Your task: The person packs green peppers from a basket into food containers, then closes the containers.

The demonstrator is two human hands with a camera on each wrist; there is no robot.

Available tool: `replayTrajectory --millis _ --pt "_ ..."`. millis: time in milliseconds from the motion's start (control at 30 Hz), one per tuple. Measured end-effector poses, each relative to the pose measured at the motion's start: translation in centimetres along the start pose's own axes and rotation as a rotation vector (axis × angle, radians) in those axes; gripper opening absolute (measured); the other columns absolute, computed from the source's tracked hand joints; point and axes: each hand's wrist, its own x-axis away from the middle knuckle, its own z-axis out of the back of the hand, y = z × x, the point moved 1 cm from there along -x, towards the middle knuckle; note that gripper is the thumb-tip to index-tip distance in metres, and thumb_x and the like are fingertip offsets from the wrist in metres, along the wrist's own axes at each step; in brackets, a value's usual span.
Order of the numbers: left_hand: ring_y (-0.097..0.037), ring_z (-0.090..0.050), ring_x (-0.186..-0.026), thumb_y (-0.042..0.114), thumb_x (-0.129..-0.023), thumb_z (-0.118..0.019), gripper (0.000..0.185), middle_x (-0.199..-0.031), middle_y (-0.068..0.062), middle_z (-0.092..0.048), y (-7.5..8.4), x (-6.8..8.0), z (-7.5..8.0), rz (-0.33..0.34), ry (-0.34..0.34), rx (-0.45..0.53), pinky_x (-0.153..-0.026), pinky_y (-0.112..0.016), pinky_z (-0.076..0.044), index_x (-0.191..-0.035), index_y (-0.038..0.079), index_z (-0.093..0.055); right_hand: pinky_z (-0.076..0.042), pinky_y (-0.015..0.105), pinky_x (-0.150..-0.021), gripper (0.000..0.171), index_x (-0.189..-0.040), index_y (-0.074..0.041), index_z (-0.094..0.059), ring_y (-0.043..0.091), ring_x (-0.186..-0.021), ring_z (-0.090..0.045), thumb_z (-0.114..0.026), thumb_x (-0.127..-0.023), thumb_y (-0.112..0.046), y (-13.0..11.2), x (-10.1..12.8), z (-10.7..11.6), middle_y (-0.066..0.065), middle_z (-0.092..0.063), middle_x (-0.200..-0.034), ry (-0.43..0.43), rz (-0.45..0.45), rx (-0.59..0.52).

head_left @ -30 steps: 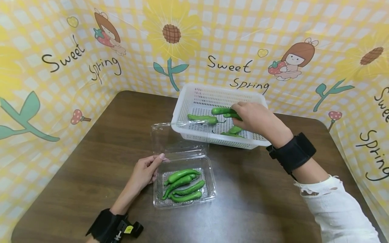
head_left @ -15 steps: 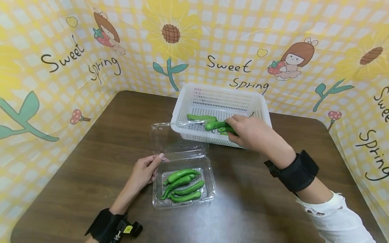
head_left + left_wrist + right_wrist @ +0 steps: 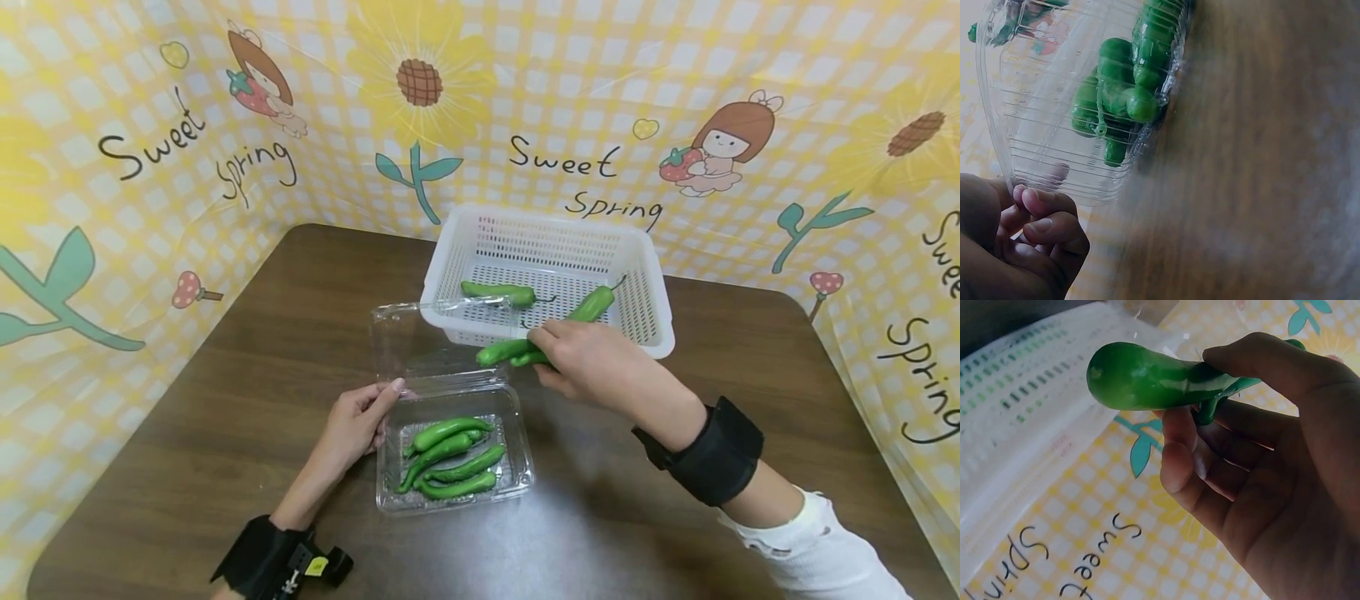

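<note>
While left hand pinches clear plastic clamshell (part-filled), we log right hand gripping long green peppers; others unpacked, mid-frame.

A dark brown wooden table in front of you, with a clear plastic box and a white basket standing on it.
The tabletop has streaky grain and rounded far corners, and pale light shines on it just to the right of the box, on your side. The basket, oblong with slotted walls, sits upright at the back, close to the far edge. The box sits flat nearer to you, in front of the basket and toward its left end. Its see-through lid is raised at the back, overlapping the basket's front corner from where you look; whether they touch, you cannot tell.
</note>
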Motion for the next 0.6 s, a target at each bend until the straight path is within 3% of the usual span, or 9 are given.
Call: replayTrajectory --millis 600 --pt "-0.010 -0.044 -0.044 0.048 -0.101 -0.053 0.041 -0.056 -0.001 -0.047 0.1 -0.1 -0.1 0.012 0.002 -0.004 -0.041 -0.025 -0.041 -0.109 0.013 -0.075 -0.053 0.027 -0.070 0.023 -0.106 -0.009 -0.065 0.012 -0.079 -0.061 -0.070 -0.093 -0.026 -5.0 -1.5 -1.6 0.000 -0.064 -0.090 -0.060 0.152 -0.043"
